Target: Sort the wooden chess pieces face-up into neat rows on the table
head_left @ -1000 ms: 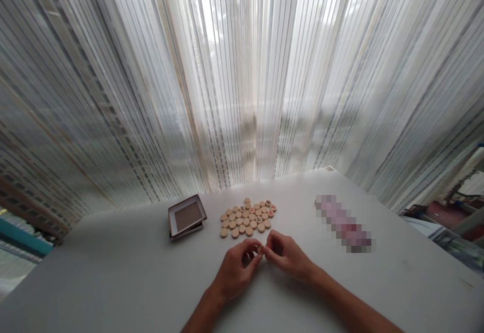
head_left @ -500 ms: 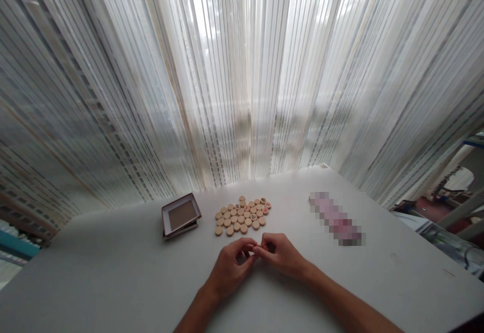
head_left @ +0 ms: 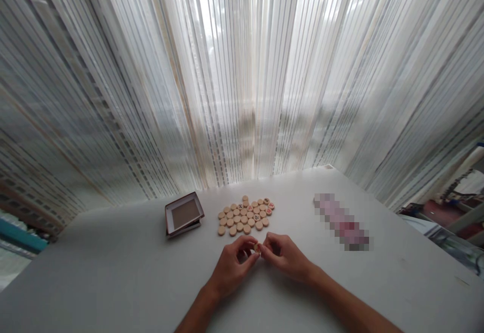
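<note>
A round wooden xiangqi piece (head_left: pixel 257 248) with a red mark stands on edge between my two hands. My left hand (head_left: pixel 232 266) pinches it between thumb and index finger. From the other side, the thumb and curled fingers of my right hand (head_left: pixel 283 256) close on its right edge. Just beyond my fingertips lies a loose group of wooden xiangqi pieces (head_left: pixel 244 219), most showing plain faces and several showing red or black characters.
An open shallow box (head_left: pixel 170 219) sits left of the pieces, one part tilted on the other. A pixelated pink item (head_left: pixel 341 221) lies on the white table (head_left: pixel 124 277) at the right. A striped sheer curtain (head_left: pixel 242 81) hangs along the far edge.
The piece between my fingers has come into view with its marked face showing; before, my fingers hid it. My right fingertips have shifted slightly right. The whole scene has shifted slightly right.
</note>
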A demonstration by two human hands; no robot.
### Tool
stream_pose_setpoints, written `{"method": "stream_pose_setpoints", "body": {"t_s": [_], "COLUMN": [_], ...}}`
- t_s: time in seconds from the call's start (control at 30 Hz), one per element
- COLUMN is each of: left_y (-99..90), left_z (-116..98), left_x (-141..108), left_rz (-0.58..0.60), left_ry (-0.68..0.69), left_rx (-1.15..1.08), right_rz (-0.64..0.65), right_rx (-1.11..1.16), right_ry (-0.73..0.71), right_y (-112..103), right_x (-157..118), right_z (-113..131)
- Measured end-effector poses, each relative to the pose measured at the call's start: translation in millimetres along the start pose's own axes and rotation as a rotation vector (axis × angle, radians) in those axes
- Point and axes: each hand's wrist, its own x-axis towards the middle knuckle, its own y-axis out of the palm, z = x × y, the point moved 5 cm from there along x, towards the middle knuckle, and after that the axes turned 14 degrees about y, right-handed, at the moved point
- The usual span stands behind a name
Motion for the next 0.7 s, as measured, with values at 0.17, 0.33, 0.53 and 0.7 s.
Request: {"method": "stream_pose_setpoints", "body": {"t_s": [0.17, 0.33, 0.53, 0.7], "left_y": [1.4, 2.5, 0.8, -1.0], "left_z": [0.0, -1.1, -1.8, -0.9], "left_x": [0.3, 0.4, -0.5, -0.3], "left_rz": [0.007, 0.017, 0.003, -0.027], "left_ry": [-0.022, -0.022, -0.028, -0.030], "left_rx": [-0.026, -0.012, 0.002, -0.033], "right_rz": [-0.005, -0.018, -0.021, -0.008], "right_rx": [-0.019, -0.051, -0.037, -0.054], "right_ry": [0.004, 0.010, -0.008, -0.018], "right_y": [2.6, 2.9, 2.3, 3.1], "right_x": [1.0, 1.7, 1.0, 0.3], "right_z": [-5.9, -6.6, -1.6, -1.6]}}
